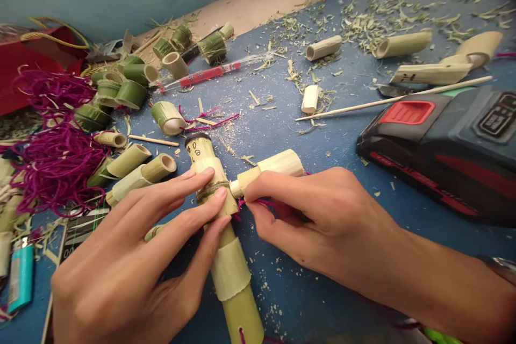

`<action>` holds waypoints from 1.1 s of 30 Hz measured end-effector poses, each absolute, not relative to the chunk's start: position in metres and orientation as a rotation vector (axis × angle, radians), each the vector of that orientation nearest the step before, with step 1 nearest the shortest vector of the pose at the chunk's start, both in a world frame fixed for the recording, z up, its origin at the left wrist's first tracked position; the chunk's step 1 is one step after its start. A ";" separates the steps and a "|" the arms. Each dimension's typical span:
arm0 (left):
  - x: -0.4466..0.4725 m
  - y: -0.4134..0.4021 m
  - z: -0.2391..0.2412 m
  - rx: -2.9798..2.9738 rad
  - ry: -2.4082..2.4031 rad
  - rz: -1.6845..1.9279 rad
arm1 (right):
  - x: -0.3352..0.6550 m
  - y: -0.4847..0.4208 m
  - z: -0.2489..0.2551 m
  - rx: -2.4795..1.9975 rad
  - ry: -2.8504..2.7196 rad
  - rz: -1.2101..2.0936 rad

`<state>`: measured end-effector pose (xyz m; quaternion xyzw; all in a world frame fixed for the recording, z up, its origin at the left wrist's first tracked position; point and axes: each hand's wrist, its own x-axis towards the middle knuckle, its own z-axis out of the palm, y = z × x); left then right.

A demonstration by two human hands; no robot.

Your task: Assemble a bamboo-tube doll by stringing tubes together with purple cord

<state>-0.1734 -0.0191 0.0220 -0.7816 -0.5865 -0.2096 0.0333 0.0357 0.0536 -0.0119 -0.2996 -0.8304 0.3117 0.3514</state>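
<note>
A jointed bamboo figure [230, 269] lies at the middle of the blue table, its dark-rimmed top section [198, 151] marked in black. My left hand [137, 258] presses its fingertips on the upper body, holding it down. A side arm of bamboo pieces [281, 164] sticks out to the right, its thin peg end touching the body. Beside this joint, my right hand [306, 209] has thumb and forefinger pinched at a purple string [262, 202]; its other fingers are curled out of sight. More purple string [242, 335] emerges from a hole low in the figure.
Tangled purple string [52, 156] and several cut bamboo pieces [133, 94] crowd the left, near a turquoise lighter [21, 274]. A black-and-red tool battery [443, 156] stands at right, behind it a thin wooden stick [395, 99]. Bamboo shavings [371, 27] litter the back.
</note>
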 end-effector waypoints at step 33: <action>-0.167 -0.016 0.038 -2.413 -1.428 -0.600 | 0.032 0.050 -0.006 -0.682 -1.919 1.192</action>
